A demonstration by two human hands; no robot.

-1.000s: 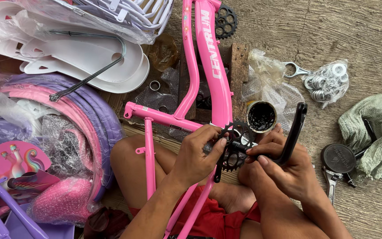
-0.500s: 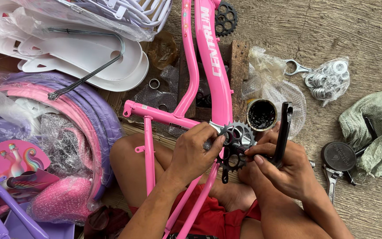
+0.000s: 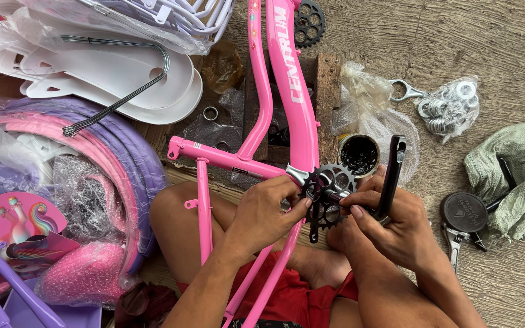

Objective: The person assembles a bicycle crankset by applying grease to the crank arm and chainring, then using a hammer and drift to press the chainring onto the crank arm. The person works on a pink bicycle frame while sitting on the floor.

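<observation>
Fig.: My hands at the bottom bracket of a pink bike frame (image 3: 293, 91), seen from above. My left hand (image 3: 262, 212) lies on the frame w/ fingers curled, tips pressed at the hub of the black chainring (image 3: 329, 188), which sits at the frame's lower junction, directly between both hands. My right hand (image 3: 390, 222) is closed around the black crank arm (image 3: 392, 173), thumb & forefinger pinching near the chainring's centre; the arm stands up out of my grip, pointing away from me. Just beyond my right hand: a small open tin (image 3: 358, 153) of dark grease, against crumpled clear plastic. Further out on that side, a bag of washers (image 3: 451, 106) w/ a small spanner (image 3: 405, 91) beside it. To the right of my right hand: a round black cap (image 3: 462, 211), touching a green rag (image 3: 518, 176). Well left of my left hand: purple & pink tyres (image 3: 92, 152) in wrap, white mudguards (image 3: 92, 79) beyond them. A second sprocket (image 3: 308, 22) lies far ahead, beside the frame. My legs sit under the frame; wooden floor (image 3: 505, 48) all round.
</observation>
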